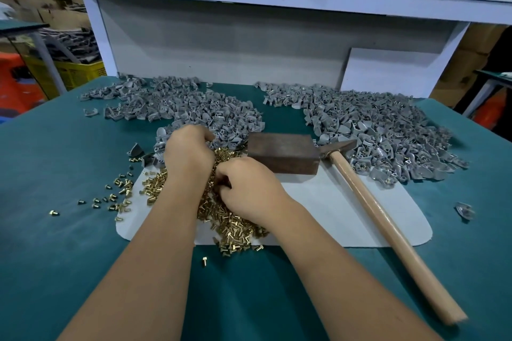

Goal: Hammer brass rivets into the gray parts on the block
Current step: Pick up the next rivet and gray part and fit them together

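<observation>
A heap of brass rivets [235, 227] lies on a white mat [332, 210] in the middle of the green table. My left hand [188, 152] is over the far edge of the heap where it meets a pile of gray parts [199, 111], fingers curled down into them. My right hand [249, 188] rests in the rivet heap with fingers curled; what either hand holds is hidden. A dark brown block [282, 155] sits just right of my hands, nothing on top. The wooden-handled hammer [388, 224] lies on the table, head against the block's right side.
A second, larger pile of gray parts [382, 130] spreads at the right. Loose rivets [116, 194] are scattered to the left on the green cloth. One gray part [465, 210] lies alone at far right. A white shelf frame [249, 44] closes the back.
</observation>
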